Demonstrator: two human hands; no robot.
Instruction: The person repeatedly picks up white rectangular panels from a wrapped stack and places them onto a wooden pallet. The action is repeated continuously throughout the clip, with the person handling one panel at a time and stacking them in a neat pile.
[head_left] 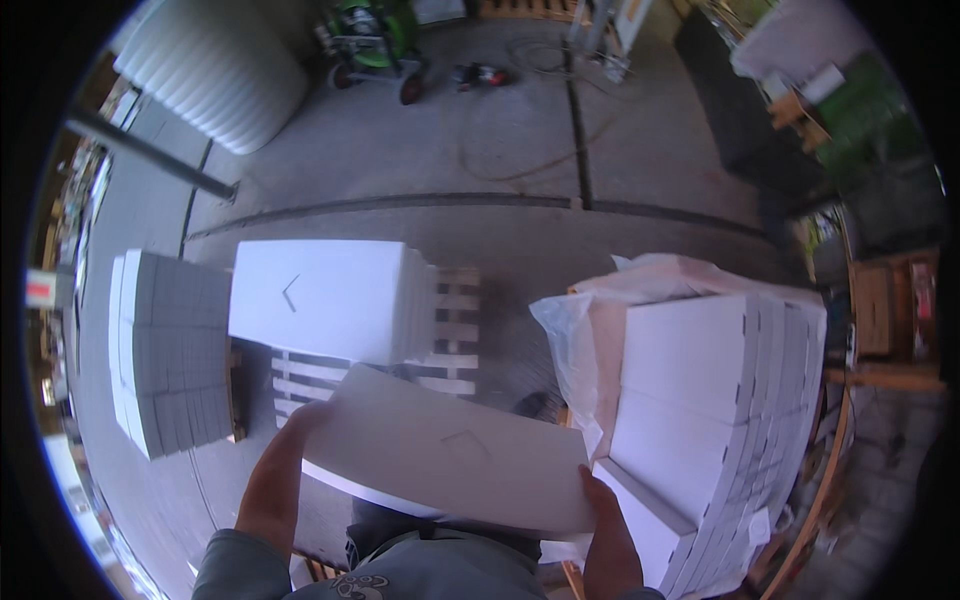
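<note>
A flat white rectangular panel (450, 440) with a faint angular mark spans the space in front of my body, slightly tilted and a little blurred. My left hand (318, 412) grips its left end, and my right hand (596, 486) is closed on the right end; the fingers of both are partly hidden by the panel. Just beyond lies a stack of similar white panels (320, 300) on a wooden pallet (455, 330), its top one bearing a dark angular mark. On the right stands a larger stack of white pieces (685, 360), partly wrapped in clear plastic sheeting (560, 330).
At the left another tall white stack (175, 350) stands on a pallet. Farther off are a ribbed white tank (215, 75), a grey post (150, 155), a green wheeled machine (375, 40) and a hose on the concrete floor. Wooden shelving (890, 310) lines the far right.
</note>
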